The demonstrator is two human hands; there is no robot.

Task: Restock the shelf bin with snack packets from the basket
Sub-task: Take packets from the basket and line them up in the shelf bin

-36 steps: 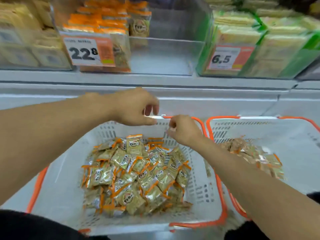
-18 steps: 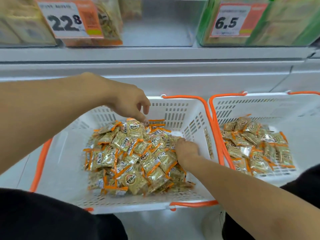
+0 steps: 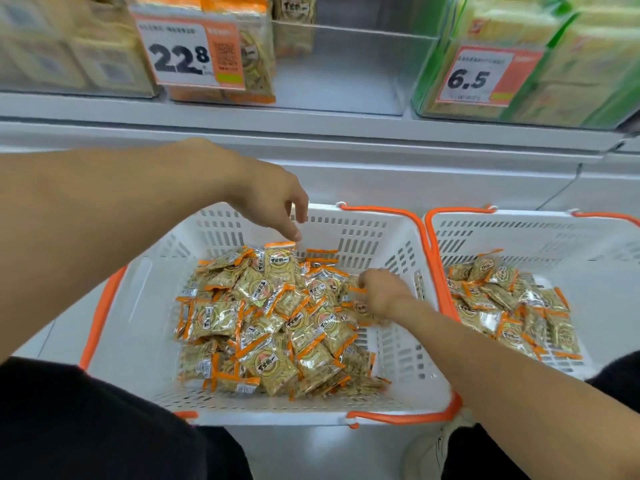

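Since the frame a second ago, both my hands have dropped from the far rim of the basket (image 3: pixel 145 341) down into the heap of snack packets (image 3: pixel 273 320), and the view has tipped lower, so less of the shelf shows.

My left hand (image 3: pixel 273 202) hovers over the back of the heap, fingers loosely spread and pointing down, one fingertip just at the top edge of an upright packet; it has hold of nothing yet. My right hand (image 3: pixel 379 294) is down among the packets on the right side of the heap, fingers curled into them. I judge it is gathering some, but I cannot tell how many it really has.

The step in hand, as I read it, is the pick-up: collect a handful before lifting to the shelf. The next move calls for closing the left fingers round that upright packet, firming the right grip, then raising both hands up and forward to the shelf bin (image 3: pixel 346 71). Loose slippery wrappers may spill on the way.

The near basket holds a good pile of orange-edged packets, heaped in the middle. A second basket (image 3: pixel 588 247) stands just beside it on the right with a smaller pile. The clear bin above, behind the 22.8 price tag (image 3: pixel 188 51), has packets stacked at its left and bare floor over most of its right.
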